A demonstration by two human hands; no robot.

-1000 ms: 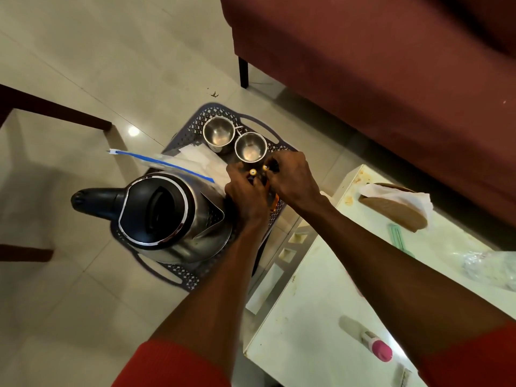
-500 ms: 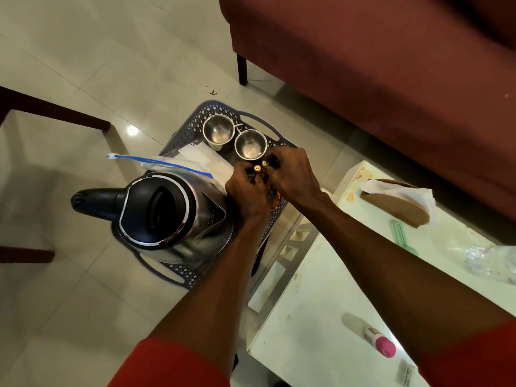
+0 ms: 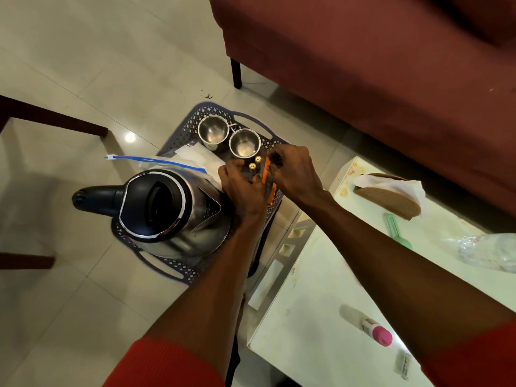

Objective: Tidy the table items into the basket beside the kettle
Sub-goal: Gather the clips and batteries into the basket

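Steel gleams from the kettle [image 3: 167, 208], which stands at the 7 o'clock end of a dark perforated basket [image 3: 192, 124] on the tiled floor. Two metal cups [image 3: 213, 132] sit side by side at the basket's 12 o'clock end, the nearer-right one just beside the hands. A clear bag with a blue zip strip [image 3: 156, 162] and white paper lie between the cups and the kettle.

Both hands meet over the basket's 3 o'clock side. The left hand [image 3: 243, 188] has its fingers curled around a dark item with two gold-tipped batteries [image 3: 255, 162] showing at its far end. The right hand [image 3: 296, 171] pinches an orange-edged piece [image 3: 266, 174] right against that item; what the piece is cannot be told.

At 4 o'clock from the basket stands a white table [image 3: 321, 275]. On it lie a pink-capped tube [image 3: 377, 332], a green stick [image 3: 395, 229], crumpled clear plastic [image 3: 491, 251] and a brown wedge under a white tissue [image 3: 391, 194]. A maroon sofa [image 3: 363, 65] fills the 1 o'clock area.
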